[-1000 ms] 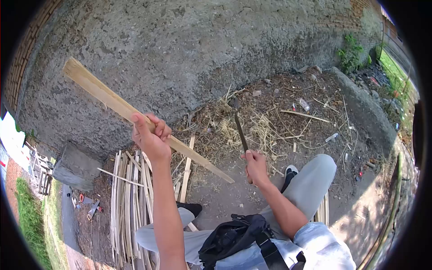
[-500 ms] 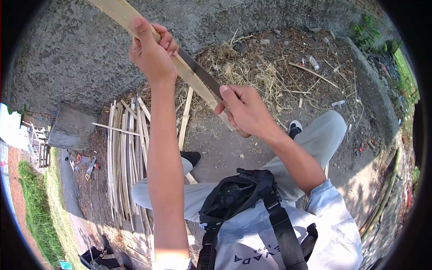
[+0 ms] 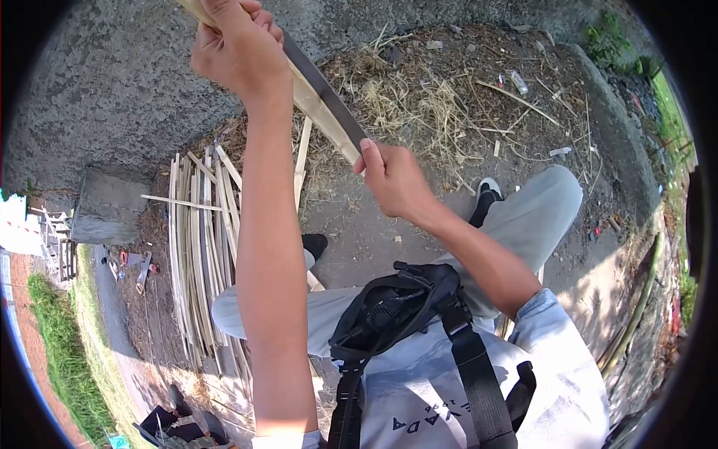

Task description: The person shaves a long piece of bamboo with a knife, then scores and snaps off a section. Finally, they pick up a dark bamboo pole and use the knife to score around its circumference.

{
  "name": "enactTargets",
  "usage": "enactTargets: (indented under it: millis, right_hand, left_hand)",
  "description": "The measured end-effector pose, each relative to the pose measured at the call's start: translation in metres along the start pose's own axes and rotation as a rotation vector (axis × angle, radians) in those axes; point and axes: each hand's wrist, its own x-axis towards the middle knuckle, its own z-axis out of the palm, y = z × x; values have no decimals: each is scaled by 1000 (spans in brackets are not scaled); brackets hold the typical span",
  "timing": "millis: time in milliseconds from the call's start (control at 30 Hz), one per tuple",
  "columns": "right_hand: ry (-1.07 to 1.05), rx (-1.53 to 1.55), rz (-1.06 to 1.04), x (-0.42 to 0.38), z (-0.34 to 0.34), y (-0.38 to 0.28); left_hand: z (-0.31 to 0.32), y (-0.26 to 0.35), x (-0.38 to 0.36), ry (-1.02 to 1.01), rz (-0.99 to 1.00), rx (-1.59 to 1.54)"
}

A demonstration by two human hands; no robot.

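Pale, flat wooden strip [image 3: 323, 112] and dark, straight-edged blade [image 3: 329, 97], hands clamped around both.

The view's top edge cuts off the wooden strip [image 3: 318, 112], and the right hand [image 3: 394, 179] covers the dark blade's [image 3: 326, 91] near end.

My one view looks from the wearer's head, forward and steeply down: the bag [image 3: 393, 310], left arm [image 3: 271, 247] and right arm [image 3: 482, 258] are close below, the ground [image 3: 355, 243] farther off, the wall [image 3: 142, 90] across the top (a wide round lens, black at the corners).
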Motion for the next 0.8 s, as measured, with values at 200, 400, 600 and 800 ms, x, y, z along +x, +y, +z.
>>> enactTargets:
  millis: [200, 400, 600, 800]
  right_hand:
    - [-27, -78, 51, 7, 0, -13]
    - [65, -70, -82, 2, 12, -26]
    - [-4, -120, -53, 1, -8, -66]
    - [1, -196, -60, -4, -11, -73]
  left_hand:
    - [-8, 1, 6, 17, -4, 14]
    - [0, 7, -10, 11, 46, 4]
    - [-11, 7, -3, 35, -23, -41]
    - [2, 6, -9, 28, 7, 1]
